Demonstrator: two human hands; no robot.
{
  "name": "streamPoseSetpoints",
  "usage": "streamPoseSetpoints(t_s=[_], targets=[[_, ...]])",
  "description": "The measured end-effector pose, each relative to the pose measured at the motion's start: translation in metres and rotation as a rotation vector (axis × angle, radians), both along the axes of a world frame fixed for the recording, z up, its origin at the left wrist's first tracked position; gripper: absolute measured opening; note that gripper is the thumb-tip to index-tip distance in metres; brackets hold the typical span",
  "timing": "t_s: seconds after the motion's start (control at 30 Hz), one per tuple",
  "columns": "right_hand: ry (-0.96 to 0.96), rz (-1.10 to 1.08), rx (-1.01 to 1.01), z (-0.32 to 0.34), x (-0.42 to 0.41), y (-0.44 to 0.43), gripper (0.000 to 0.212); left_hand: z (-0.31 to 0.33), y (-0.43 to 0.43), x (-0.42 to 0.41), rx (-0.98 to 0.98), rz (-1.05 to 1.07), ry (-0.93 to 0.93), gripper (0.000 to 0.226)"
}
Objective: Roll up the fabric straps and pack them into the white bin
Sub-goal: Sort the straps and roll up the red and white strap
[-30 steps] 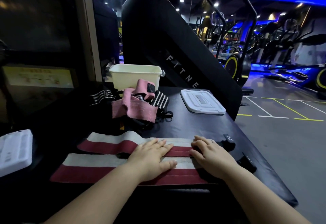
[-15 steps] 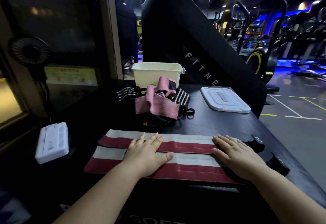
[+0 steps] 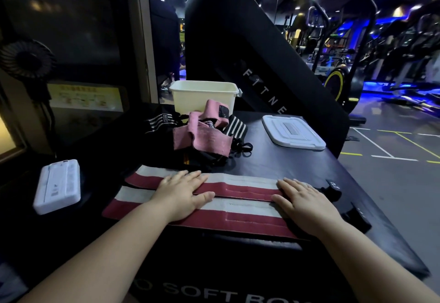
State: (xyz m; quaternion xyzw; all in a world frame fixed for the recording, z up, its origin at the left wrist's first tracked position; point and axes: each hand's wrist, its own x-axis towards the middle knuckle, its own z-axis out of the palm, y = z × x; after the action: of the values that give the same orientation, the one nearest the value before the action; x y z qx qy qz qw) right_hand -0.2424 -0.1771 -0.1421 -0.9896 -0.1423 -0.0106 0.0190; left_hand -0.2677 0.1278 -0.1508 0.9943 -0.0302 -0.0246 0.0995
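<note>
both hands, left hand (image 3: 182, 192) and right hand (image 3: 306, 203), are pressing red-white straps (image 3: 240, 194) flat, fingers straight; looking soft, floppy — roll from right end.

Two red-and-white striped fabric straps (image 3: 247, 207) lie side by side along the near edge of the black padded platform (image 3: 285, 164). The left hand (image 3: 183, 193) lies flat on their middle and the right hand (image 3: 307, 205) on their right end. Behind them sits a heap of pink and black-striped fabric straps (image 3: 202, 138), and behind that the white plastic bin (image 3: 202, 95). A flat white plastic lid (image 3: 292, 131) lies right of the heap, and a white rectangular plastic case (image 3: 57, 186) lies left of the straps.
</note>
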Motion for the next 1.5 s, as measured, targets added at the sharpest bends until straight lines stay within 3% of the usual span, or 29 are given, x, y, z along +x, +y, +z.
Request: streamPoseSetpoints(t_s=[0.17,0.4,0.63,0.73,0.97,1.3,1.5], targets=[[-0.042,-0.003,0.161,0.013,-0.006,0.003,0.056,0.005,-0.001,0.002,0.016,-0.004,-0.006,0.064],[-0.295,-0.107,0.322,0.040,-0.001,-0.016,0.050,0.025,-0.014,0.014,-0.076,0.031,-0.145,0.048],[0.101,-0.436,0.180,0.036,0.015,-0.036,0.091,0.024,-0.020,0.033,-0.018,0.046,-0.069,0.046],[0.140,-0.452,0.139,0.033,0.022,-0.038,0.100,0.022,-0.020,0.037,-0.021,0.062,-0.077,0.049],[0.105,-0.452,0.191,0.037,0.028,-0.032,0.091,0.017,-0.015,0.042,-0.036,0.110,-0.082,0.049],[-0.119,-0.408,0.543,0.045,0.029,-0.031,0.073,0.026,-0.008,0.044,-0.197,0.057,-0.207,0.020],[-0.162,-0.392,0.719,0.051,0.027,-0.032,0.067,0.049,0.003,0.049,-0.283,0.047,-0.226,0.010]])
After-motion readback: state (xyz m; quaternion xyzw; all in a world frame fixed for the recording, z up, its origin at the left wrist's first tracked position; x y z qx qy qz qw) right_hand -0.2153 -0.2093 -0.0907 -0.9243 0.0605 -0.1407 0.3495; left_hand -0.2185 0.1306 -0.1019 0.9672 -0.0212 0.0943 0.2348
